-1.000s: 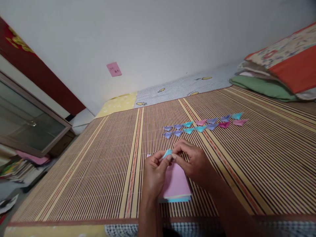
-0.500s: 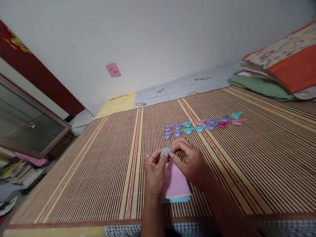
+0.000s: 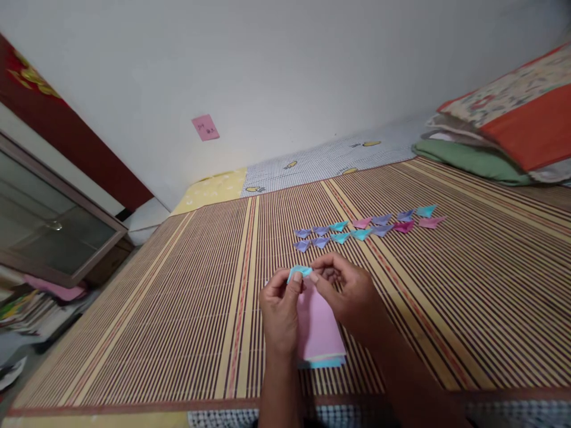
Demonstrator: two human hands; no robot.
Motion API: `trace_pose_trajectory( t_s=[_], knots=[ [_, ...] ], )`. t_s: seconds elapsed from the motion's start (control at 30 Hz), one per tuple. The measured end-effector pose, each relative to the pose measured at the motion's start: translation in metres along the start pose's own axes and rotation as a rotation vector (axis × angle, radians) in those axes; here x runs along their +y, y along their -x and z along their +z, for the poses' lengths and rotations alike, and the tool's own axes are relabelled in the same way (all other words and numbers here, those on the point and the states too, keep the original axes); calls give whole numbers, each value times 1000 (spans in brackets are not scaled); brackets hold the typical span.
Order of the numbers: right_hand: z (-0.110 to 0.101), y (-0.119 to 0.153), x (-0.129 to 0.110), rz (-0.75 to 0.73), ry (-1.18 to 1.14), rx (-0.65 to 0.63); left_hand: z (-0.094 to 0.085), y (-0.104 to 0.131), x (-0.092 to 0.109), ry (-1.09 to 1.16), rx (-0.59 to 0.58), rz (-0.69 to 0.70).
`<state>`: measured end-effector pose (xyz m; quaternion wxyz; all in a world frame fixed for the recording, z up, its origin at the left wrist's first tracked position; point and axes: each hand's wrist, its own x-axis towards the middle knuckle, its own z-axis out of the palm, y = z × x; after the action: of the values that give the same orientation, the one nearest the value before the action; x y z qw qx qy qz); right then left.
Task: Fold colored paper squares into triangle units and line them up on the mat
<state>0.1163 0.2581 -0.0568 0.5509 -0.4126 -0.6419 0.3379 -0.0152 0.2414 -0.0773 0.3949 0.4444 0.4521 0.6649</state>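
A small light-blue folded paper boat (image 3: 301,270) is pinched between the thumb and fingers of my left hand (image 3: 281,303). My right hand (image 3: 350,291) is closed on the boat's right tip with thumb and forefinger. Below both hands lies a stack of coloured paper (image 3: 322,333), pink on top with blue edges showing at the bottom. Its far end is hidden by my hands. Beyond them, two rows of folded paper boats (image 3: 341,238) in purple, blue and pink rest on the striped mat.
The striped bamboo mat (image 3: 178,309) covers the bed. Folded bedding (image 3: 513,137) is piled at the right by the wall (image 3: 312,65). A pink note (image 3: 206,127) is stuck on the wall. At the left stands a glass-fronted cabinet (image 3: 49,214).
My right hand has shifted slightly to the right along the blue paper boat, and more of the boat shows now. My left hand keeps its hold.
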Motion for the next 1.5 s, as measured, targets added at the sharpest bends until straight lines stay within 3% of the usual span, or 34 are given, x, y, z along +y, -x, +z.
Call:
trace_pose_trajectory(
  t_s=[0.2, 0.37, 0.53, 0.7, 0.8, 0.9, 1.0, 1.13, 1.27, 1.5],
  knots=[
    [-3, -2, 1, -210, 106, -51, -1, -2, -3, 77, -24, -43],
    [1, 0, 2, -229, 101, -40, 3, 2, 4, 32, -40, 4],
    [6, 3, -1, -186, 108, 19, 6, 6, 7, -64, -2, 45],
    [9, 2, 1, -4, -113, 7, 8, 5, 2, 124, 32, -37],
    [8, 1, 3, 123, -268, -69, 10, 4, 1, 234, 67, -97],
    [6, 2, 2, 149, -248, -127, 14, 4, 4, 283, 96, -149],
    [6, 4, -1, 133, -164, -99, 18, 7, 8, 316, 110, -180],
    [9, 7, -4, 126, -120, -19, 24, 11, 9, 375, 91, -199],
    [10, 6, 2, 165, -223, -4, 26, 10, 8, 379, 80, -210],
    [-2, 0, 6, 201, -421, -28, 15, 6, 14, 189, -104, -189]
  ],
)
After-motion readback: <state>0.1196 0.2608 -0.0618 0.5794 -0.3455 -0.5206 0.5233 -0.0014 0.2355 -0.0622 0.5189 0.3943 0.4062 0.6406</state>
